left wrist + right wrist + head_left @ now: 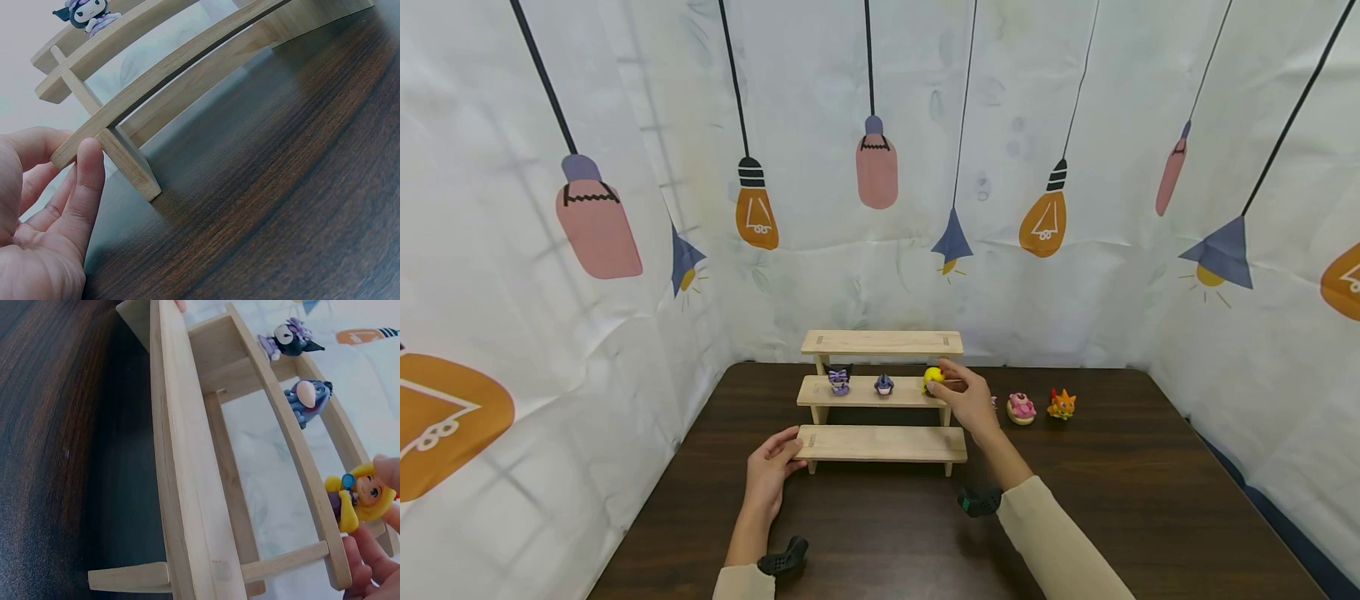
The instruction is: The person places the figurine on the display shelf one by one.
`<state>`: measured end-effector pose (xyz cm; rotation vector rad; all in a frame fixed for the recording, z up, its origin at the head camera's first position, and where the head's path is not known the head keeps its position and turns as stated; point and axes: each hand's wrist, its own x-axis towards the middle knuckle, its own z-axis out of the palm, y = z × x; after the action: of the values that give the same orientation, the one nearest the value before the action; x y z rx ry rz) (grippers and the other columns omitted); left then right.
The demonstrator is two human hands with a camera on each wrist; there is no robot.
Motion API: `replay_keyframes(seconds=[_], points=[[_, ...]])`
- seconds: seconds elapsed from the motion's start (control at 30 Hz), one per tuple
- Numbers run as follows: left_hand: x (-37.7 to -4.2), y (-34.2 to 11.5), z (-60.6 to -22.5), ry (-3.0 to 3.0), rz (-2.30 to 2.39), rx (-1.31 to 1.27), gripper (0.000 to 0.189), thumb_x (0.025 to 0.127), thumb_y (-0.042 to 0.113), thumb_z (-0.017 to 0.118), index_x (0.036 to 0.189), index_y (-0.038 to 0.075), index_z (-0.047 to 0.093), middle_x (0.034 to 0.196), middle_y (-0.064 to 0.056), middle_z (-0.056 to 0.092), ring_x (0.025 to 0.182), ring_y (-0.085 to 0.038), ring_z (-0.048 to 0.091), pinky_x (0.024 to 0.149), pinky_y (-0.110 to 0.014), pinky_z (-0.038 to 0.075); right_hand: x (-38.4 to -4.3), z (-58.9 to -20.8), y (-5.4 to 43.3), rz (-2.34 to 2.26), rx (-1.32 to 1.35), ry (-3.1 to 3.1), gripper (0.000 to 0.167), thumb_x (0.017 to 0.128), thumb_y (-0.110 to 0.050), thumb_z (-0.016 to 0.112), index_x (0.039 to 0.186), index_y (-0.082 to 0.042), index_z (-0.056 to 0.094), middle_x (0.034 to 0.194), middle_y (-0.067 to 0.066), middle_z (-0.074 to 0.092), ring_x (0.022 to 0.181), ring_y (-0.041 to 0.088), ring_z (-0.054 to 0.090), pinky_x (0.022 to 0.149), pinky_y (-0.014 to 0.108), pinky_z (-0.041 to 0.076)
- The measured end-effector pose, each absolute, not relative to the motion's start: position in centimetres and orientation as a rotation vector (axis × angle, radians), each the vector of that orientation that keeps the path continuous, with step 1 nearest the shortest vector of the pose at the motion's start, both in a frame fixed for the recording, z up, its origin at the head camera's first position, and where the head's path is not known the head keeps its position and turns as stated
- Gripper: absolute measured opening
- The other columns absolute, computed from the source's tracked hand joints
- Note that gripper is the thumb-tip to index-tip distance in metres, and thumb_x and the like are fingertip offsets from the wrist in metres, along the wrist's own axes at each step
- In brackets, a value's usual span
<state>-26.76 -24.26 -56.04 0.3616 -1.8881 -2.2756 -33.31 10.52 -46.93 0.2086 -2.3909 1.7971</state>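
Note:
A three-tier wooden display stand stands on the dark table. My left hand pinches the left end of its lowest tier; the left wrist view shows the thumb against the front edge. At the right end of the middle tier, my right hand grips a yellow-haired doll figurine between thumb and fingers. It is upright at the tier; whether its base bears on the wood I cannot tell. On that same tier stand a blue donkey figurine in the middle and a purple-and-black figurine at the left.
Right of the stand on the dark table are a pink figurine and an orange spiky figurine. Another small figurine is mostly hidden behind my right hand. A white curtain with printed lamps surrounds the table.

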Motion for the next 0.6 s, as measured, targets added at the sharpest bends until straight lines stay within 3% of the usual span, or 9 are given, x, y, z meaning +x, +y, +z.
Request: replay_keyframes(seconds=[0.17,0.3,0.6], points=[[-26.8,-24.2,-55.9,-1.887,-2.274,0.366,0.04,0.099,0.011,0.068,0.137,-0.001,0.061,0.098,0.008,0.073,0.082,-0.013,0.069,0.072,-0.025,0.063,-32.9,-47.2,11.4,1.786,0.254,-2.4,0.056,0.091,-0.034,0.079,0.143,-0.024,0.061,0.13,0.01,0.066,0.11,0.027,0.062,0.089,0.033,0.057],[-26.8,-24.2,-55.9,-1.898,-2.268,0.371,0.041,0.099,0.012,0.068,0.137,0.0,0.061,0.099,0.007,0.072,0.082,-0.012,0.069,0.072,-0.025,0.063,-32.5,-47.4,12.1,1.782,0.275,-2.383,0.056,0.092,-0.03,0.079,0.143,-0.017,0.06,0.126,0.012,0.066,0.106,0.024,0.061,0.089,0.029,0.054],[-26.9,-24.2,-56.1,-1.907,-2.256,0.374,0.042,0.098,0.013,0.069,0.137,0.0,0.061,0.103,0.007,0.072,0.084,-0.012,0.069,0.073,-0.025,0.063,-31.4,-48.3,14.4,1.752,0.216,-2.355,0.038,0.095,-0.024,0.076,0.129,-0.011,0.067,0.118,0.013,0.069,0.101,0.019,0.06,0.087,0.025,0.051]])
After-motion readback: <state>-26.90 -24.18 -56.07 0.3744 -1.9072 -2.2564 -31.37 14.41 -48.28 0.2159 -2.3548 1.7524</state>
